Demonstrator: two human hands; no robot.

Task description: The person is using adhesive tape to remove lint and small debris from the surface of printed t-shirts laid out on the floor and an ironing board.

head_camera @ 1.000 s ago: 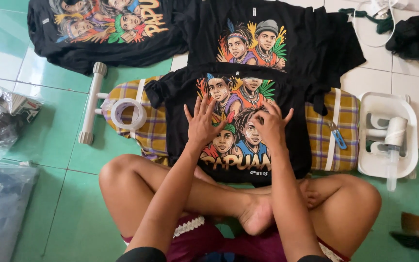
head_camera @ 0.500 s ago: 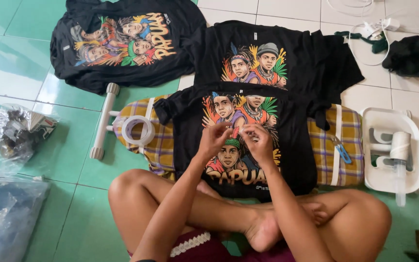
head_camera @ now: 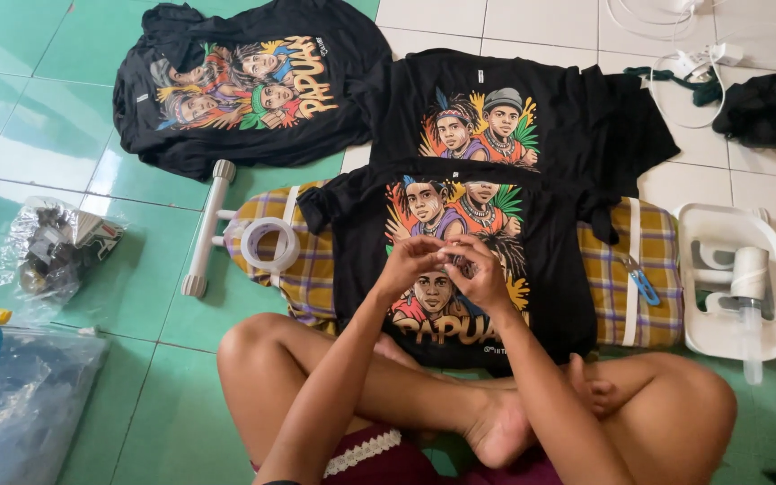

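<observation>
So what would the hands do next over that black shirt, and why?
Probably lower back onto the black T-shirt and press it flat. Both hands, left hand and right hand, are raised with fingertips meeting above the print, while the shirt lies spread on the checked ironing board. Whether they pinch something small cannot be told.

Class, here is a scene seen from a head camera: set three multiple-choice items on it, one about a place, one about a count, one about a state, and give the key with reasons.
1. Where does the tape roll lie?
A. On the checked board, left of the nearest shirt
B. In the white tray
C. On the far left shirt

2. How many black printed shirts are spread out?
A. Two
B. Three
C. Five

3. How are the hands?
A. Flat on the shirt
B. Raised, fingertips together
C. On the knees

Key: 1 A, the tape roll rests on the checked board. 2 B, the nearest shirt and two beyond it. 3 B, left hand and right hand meet above the print.
</observation>
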